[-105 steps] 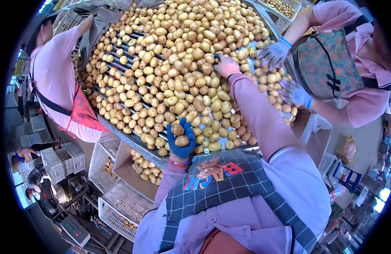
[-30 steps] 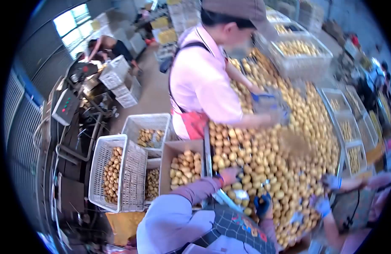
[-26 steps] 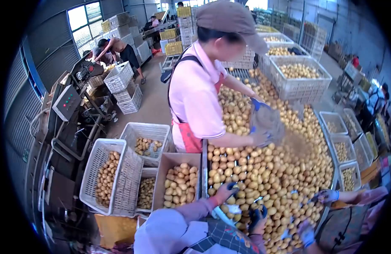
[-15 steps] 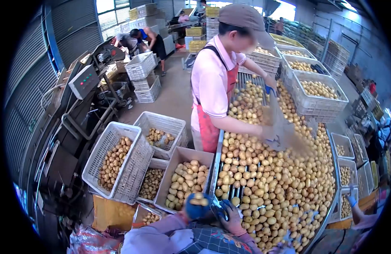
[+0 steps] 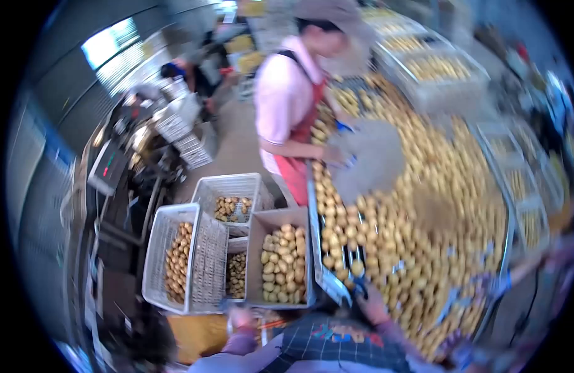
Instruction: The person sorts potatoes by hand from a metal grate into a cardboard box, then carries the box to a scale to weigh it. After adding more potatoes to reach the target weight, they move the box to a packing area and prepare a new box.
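My left hand (image 5: 240, 316) is smeared by motion at the near edge of the potato crates. Its fingers cannot be made out, nor whether it holds anything. My right hand (image 5: 371, 303), in a dark blue glove, reaches over the near-left edge of the sorting table (image 5: 330, 285). Just beyond its blurred fingertips lies a potato (image 5: 358, 268). Many potatoes (image 5: 417, 273) cover the table's rollers. In front of my left hand stands a box of larger potatoes (image 5: 283, 267), beside a tilted white crate (image 5: 207, 261) of smaller ones.
Across the table a co-worker (image 5: 287, 105) in a pink shirt handles a grey sack (image 5: 372, 160). Another person's arm (image 5: 517, 273) reaches in at the right. Crates (image 5: 436, 93) of potatoes line the far side. Machinery (image 5: 106, 168) stands at the left.
My left hand, which held potatoes, has moved left and down toward the crates. My right hand has shifted slightly right and up. The co-worker's sack has swung left. The view has turned and blurred.
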### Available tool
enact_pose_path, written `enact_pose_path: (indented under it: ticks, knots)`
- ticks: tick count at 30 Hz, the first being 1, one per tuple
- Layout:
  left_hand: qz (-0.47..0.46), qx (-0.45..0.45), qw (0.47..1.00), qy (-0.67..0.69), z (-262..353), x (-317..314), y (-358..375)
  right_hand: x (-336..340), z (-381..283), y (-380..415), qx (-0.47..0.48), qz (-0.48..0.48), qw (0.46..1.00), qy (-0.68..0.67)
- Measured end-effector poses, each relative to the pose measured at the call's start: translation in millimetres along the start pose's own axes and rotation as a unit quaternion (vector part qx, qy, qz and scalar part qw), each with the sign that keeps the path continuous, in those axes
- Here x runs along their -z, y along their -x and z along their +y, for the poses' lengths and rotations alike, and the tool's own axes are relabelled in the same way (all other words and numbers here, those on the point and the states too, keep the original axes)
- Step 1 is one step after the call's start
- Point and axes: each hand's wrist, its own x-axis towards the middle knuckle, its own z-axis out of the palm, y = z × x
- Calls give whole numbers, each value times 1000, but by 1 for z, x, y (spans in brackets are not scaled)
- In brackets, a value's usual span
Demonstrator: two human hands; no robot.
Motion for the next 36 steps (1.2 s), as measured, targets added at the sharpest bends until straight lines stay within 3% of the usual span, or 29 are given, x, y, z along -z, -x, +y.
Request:
enact_pose_path:
  ticks: [1, 2, 3, 4, 6, 7, 9, 11, 15, 16, 17, 19, 20, 21, 23, 25, 26, 29, 30, 32, 34, 35, 36]
  knots:
    - [37, -100, 993, 48, 70, 21, 15, 2, -2, 7, 13, 0, 1000, 25]
    - [105, -235, 966, 11, 113, 16, 20, -4, 5, 19, -5, -50, 998, 25]
    - [27, -305, 947, 92, 153, 17, 24, -12, 19, 38, 48, -40, 997, 36]
    - [29, -361, 932, -17, 203, 39, 55, -15, 37, 58, 65, -73, 994, 43]
    - [-40, -489, 862, 129, 218, -14, 33, 9, 48, 99, -88, -67, 993, 42]
    - [-91, -487, 845, 200, 235, -22, 47, 7, 76, 135, -86, 11, 990, 110]
    - [-103, -540, 817, 175, 248, -42, 55, 31, 73, 185, -62, 94, 970, 214]
    - [-161, -565, 791, 171, 258, -62, 77, 56, 65, 224, -201, 56, 942, 263]
    - [-189, -631, 752, 13, 282, -79, 110, 92, 68, 268, -343, 201, 857, 327]
    - [-211, -643, 736, 0, 285, -84, 117, 87, 68, 263, -371, 273, 836, 297]
    - [-161, -674, 715, -96, 289, -87, 126, 92, 57, 244, -383, 315, 837, 232]
    - [-133, -678, 710, -139, 292, -95, 133, 77, 50, 195, -334, 307, 855, 251]
    - [-134, -680, 707, -136, 291, -100, 131, 64, 50, 177, -270, 285, 897, 201]
    - [-150, -686, 703, -115, 289, -101, 124, 47, 45, 165, -212, 289, 892, 277]
    - [-164, -696, 693, -98, 290, -102, 110, 36, 48, 180, -267, 212, 926, 164]
    - [-165, -710, 679, -84, 288, -103, 111, 47, 61, 214, -356, 93, 909, 194]
    - [-161, -704, 686, -95, 289, -102, 114, 51, 60, 223, -314, 213, 910, 165]
    - [-152, -690, 699, -112, 289, -100, 120, 80, 65, 229, -452, 302, 823, 163]
    - [-154, -688, 700, -109, 288, -101, 120, 91, 69, 225, -453, 300, 823, 167]
    - [-163, -693, 697, -89, 288, -102, 119, 110, 79, 203, -501, 372, 763, 169]
    - [-152, -701, 692, -88, 288, -102, 116, 91, 108, 170, -458, 293, 810, 220]
    - [-156, -703, 688, -85, 289, -102, 116, 75, 110, 152, -470, 303, 767, 315]
    - [-156, -702, 690, -86, 289, -102, 117, 76, 102, 140, -504, 246, 771, 300]
